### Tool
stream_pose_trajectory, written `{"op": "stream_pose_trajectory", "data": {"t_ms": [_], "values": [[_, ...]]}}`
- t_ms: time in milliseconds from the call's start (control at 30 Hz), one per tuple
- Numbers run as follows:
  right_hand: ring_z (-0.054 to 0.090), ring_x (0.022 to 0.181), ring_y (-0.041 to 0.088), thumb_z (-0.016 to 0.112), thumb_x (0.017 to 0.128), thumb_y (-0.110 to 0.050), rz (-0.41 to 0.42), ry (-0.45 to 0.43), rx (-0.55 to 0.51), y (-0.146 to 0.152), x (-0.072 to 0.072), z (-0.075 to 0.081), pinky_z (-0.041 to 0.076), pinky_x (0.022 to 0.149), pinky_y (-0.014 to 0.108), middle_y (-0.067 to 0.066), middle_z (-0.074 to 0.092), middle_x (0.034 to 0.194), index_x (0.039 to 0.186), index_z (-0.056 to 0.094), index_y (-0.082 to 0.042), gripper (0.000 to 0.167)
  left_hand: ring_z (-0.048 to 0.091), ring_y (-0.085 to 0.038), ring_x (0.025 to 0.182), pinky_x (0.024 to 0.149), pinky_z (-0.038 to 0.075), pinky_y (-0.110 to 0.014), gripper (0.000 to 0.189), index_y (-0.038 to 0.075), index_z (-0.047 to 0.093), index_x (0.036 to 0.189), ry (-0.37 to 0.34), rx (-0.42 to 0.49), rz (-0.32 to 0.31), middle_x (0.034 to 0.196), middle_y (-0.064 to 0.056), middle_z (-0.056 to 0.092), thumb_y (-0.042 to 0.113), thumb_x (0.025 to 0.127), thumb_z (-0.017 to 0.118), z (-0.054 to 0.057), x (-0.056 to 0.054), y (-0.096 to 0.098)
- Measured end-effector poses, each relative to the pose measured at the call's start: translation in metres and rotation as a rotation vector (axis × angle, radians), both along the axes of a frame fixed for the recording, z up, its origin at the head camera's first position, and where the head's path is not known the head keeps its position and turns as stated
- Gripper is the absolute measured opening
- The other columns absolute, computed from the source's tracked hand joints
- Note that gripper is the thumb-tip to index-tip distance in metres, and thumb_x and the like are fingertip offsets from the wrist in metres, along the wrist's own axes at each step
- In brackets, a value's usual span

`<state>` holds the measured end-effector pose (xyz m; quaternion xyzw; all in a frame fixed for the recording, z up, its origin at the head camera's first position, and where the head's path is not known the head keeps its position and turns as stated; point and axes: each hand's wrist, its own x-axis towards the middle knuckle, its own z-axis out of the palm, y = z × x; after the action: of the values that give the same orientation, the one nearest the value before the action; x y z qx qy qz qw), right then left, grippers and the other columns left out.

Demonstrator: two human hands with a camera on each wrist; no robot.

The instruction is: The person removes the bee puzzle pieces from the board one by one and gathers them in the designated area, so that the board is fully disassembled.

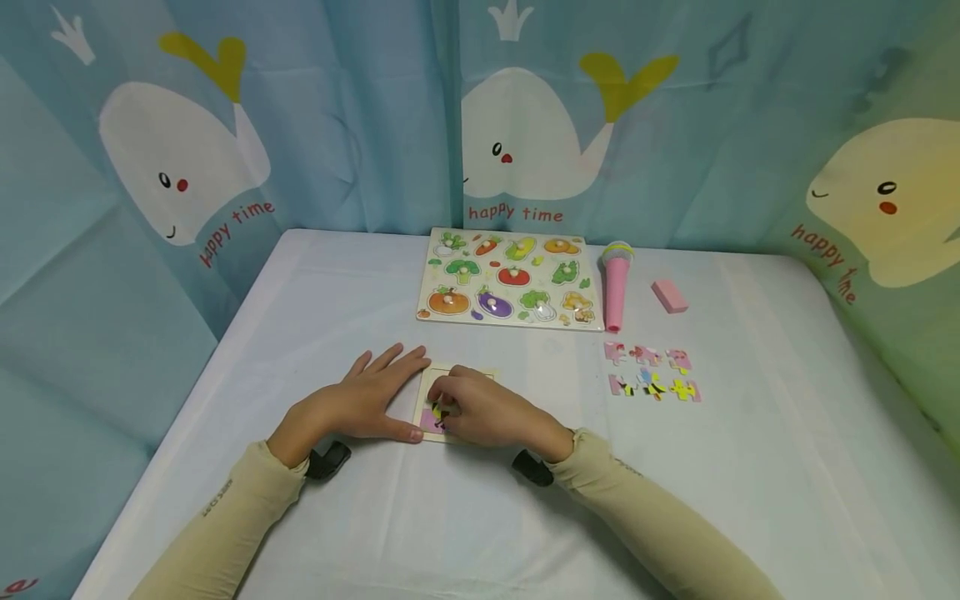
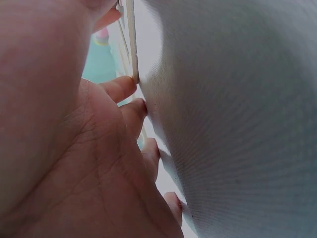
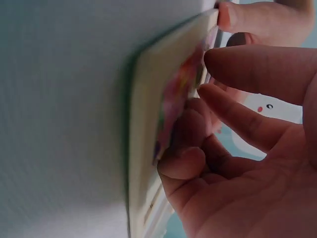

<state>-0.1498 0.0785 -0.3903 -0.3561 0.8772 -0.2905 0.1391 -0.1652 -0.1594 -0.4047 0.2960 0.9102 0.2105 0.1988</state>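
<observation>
A small wooden jigsaw tray (image 1: 417,400) lies flat on the table, with pink and yellow-and-black printed puzzle pieces (image 1: 432,421) in its lower left part. My left hand (image 1: 358,408) is spread at the tray's left side, its thumb at the lower left corner and its forefinger at the upper left corner. Over the tray, my right hand (image 1: 487,410) pinches a puzzle piece between thumb and forefinger, low over the printed area. Its other fingers curl against the tray in the right wrist view. Most of the held piece and the tray's right half are hidden by this hand.
Two rows of loose puzzle pieces (image 1: 652,388) lie to the right. Behind the tray is a vegetable peg board (image 1: 517,324), with a pink toy microphone (image 1: 616,292) and a pink block (image 1: 670,297) beside it. A whale-print curtain (image 1: 360,150) hangs around the table.
</observation>
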Motion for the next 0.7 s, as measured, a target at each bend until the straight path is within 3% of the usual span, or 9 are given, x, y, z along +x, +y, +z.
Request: {"op": "stream_pose_trajectory", "data": {"t_ms": [700], "values": [[0.053, 0.096, 0.021, 0.067, 0.092, 0.01, 0.028, 0.0, 0.035, -0.0066, 0.0009, 0.0005, 0.049, 0.084, 0.032, 0.006, 0.06, 0.102, 0.107, 0.072, -0.002, 0.019, 0.006, -0.039, 0.163, 0.126, 0.0, -0.069, 0.106, 0.01, 0.028, 0.169, 0.007, -0.003, -0.003, 0.178, -0.011, 0.019, 0.055, 0.09, 0.083, -0.0001, 0.0006, -0.0001]]}}
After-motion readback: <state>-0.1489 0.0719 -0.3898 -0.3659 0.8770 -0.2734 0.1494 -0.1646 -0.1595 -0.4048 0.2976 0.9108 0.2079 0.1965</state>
